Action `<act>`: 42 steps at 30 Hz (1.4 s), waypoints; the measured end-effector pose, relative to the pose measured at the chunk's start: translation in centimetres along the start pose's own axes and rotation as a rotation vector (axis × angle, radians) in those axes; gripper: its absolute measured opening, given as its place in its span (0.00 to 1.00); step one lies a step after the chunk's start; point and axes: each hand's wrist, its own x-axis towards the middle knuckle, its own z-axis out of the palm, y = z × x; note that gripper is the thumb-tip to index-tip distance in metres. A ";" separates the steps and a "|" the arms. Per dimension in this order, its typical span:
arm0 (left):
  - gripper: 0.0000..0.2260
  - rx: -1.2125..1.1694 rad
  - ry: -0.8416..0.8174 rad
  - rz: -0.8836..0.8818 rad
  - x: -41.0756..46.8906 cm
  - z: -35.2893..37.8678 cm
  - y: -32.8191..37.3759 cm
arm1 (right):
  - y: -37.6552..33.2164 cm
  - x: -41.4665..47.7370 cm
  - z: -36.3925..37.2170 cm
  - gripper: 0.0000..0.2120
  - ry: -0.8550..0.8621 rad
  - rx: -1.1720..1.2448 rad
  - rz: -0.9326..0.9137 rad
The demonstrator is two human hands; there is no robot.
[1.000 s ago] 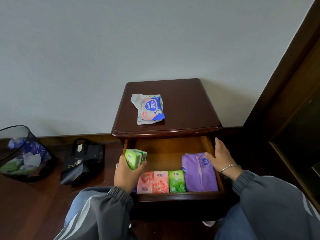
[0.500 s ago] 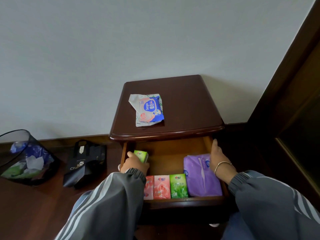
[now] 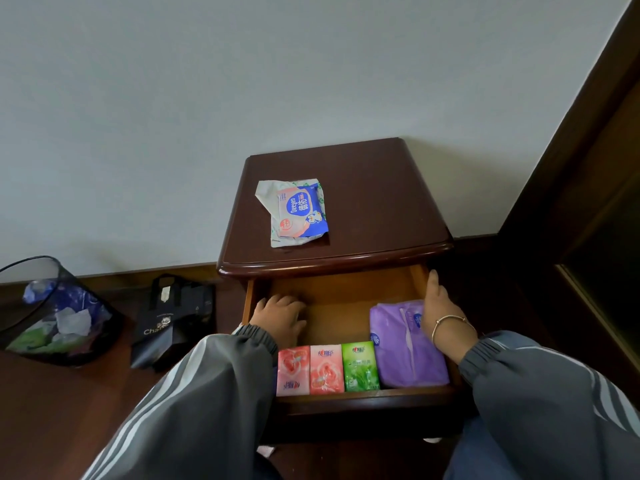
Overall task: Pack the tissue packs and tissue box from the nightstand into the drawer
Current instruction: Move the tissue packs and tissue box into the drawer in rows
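The nightstand (image 3: pixel 374 209) has its drawer (image 3: pixel 363 398) pulled open. My left hand (image 3: pixel 280 317) reaches into the drawer's back left corner with its fingers curled down; the green tissue pack it carried is hidden beneath it. My right hand (image 3: pixel 440 310) rests with straight fingers along the drawer's right wall, touching the purple soft tissue pack (image 3: pixel 398 355). Two pink packs (image 3: pixel 293 370) and a green pack (image 3: pixel 360 366) stand in a row at the drawer's front. A crumpled blue and pink wipes pack (image 3: pixel 299 213) lies on the nightstand top.
A dark mesh waste bin (image 3: pixel 52 313) with rubbish stands on the floor at the left. A black paper bag (image 3: pixel 173 320) sits between it and the nightstand. Dark wooden furniture (image 3: pixel 588 168) rises close on the right.
My left hand has moved from the drawer's front into its back left corner with the green pack, which is now hidden. My right hand has stayed on the drawer's right side.
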 end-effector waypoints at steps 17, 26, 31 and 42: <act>0.17 0.263 0.225 -0.154 -1.0 1.4 -0.4 | 0.1 -0.7 -1.0 0.29 0.021 0.201 -0.080; 0.13 0.132 0.258 -0.301 -0.6 0.9 0.7 | 0.0 -0.8 -1.0 0.29 0.019 0.207 -0.062; 0.13 0.003 0.390 -0.106 -2.2 -1.0 0.9 | 0.2 -0.4 -0.6 0.28 0.033 0.189 -0.069; 0.29 -0.788 0.504 -0.558 5.7 -12.9 1.5 | 0.6 0.6 -0.2 0.31 0.023 0.218 -0.070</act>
